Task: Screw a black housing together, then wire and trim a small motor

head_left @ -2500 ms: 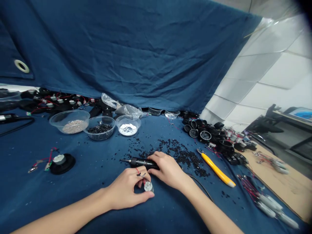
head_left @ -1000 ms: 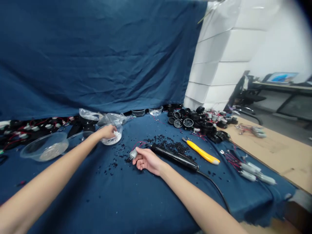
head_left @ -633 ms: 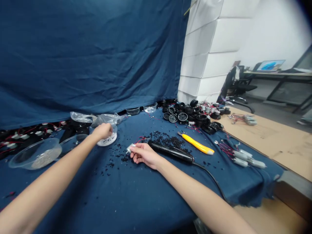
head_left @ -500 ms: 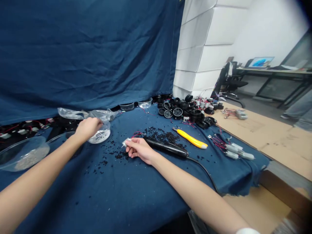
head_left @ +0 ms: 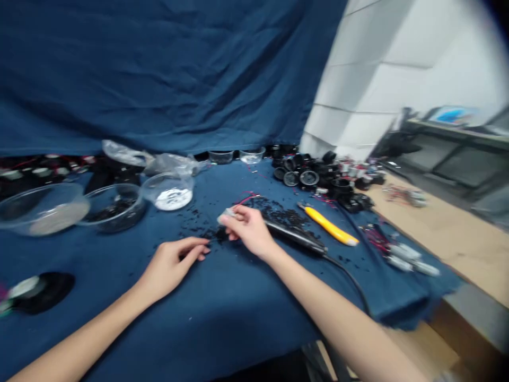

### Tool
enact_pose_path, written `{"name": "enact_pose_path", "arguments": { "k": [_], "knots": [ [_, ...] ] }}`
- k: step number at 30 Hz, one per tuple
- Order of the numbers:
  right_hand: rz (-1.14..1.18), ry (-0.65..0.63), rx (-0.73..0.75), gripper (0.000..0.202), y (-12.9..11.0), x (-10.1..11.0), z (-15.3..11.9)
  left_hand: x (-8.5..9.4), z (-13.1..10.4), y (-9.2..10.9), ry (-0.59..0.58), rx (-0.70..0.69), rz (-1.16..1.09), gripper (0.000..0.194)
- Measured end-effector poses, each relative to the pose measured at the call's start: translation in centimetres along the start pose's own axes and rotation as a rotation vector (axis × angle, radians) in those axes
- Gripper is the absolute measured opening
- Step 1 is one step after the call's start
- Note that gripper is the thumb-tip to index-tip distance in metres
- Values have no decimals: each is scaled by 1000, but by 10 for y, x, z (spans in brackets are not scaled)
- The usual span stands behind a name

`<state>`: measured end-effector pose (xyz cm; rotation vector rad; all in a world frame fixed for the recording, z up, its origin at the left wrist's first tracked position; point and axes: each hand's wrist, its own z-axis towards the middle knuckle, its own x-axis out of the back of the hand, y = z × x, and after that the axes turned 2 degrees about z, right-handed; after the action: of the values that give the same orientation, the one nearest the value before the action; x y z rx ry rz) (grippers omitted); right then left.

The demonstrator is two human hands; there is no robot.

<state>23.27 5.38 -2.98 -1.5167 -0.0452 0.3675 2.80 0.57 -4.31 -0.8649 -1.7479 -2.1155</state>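
My right hand [head_left: 249, 229] pinches a small silver motor [head_left: 228, 214] with thin red wires [head_left: 247, 198], low over the blue cloth [head_left: 238, 307]. Just left of it my left hand [head_left: 174, 263] lies low on the cloth, fingers close together and pointing at the motor. Motion blur hides whether anything sits between those fingertips. A black pen-shaped power tool [head_left: 298, 239] with a cable lies right behind my right hand. Small black bits [head_left: 280, 215] are scattered around it.
Three clear bowls stand at the back left: white bits [head_left: 169, 191], black parts [head_left: 113, 208], silvery parts [head_left: 37, 211]. A yellow knife [head_left: 328, 226], a heap of black round parts [head_left: 318, 178] and wired motors [head_left: 405, 260] lie right. A black disc [head_left: 45, 291] sits far left.
My left hand has left the bowl of white bits and come down beside my right hand. My right hand still holds the motor. The view swung back left and is blurred.
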Motion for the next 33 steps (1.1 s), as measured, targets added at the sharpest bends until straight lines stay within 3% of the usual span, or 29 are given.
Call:
{"name": "enact_pose_path", "arguments": {
  "k": [7,12,17,25,33],
  "knots": [
    [-163,-123,6,32,-1,-3,-4,2,-6,2,32,-8,-105,29],
    [-150,-141,3,30,-5,-7,-12,0,-11,5,-58,-64,-136,22],
    [-223,-269,-70,32,-4,-12,-19,0,-9,5,-108,-124,-33,18],
    [-390,-358,-135,33,5,-16,-23,-2,-7,-4,-105,-173,75,46],
    [-503,-347,-135,28,6,-17,-24,-5,-6,-5,-76,-120,123,37]
  ]
}}
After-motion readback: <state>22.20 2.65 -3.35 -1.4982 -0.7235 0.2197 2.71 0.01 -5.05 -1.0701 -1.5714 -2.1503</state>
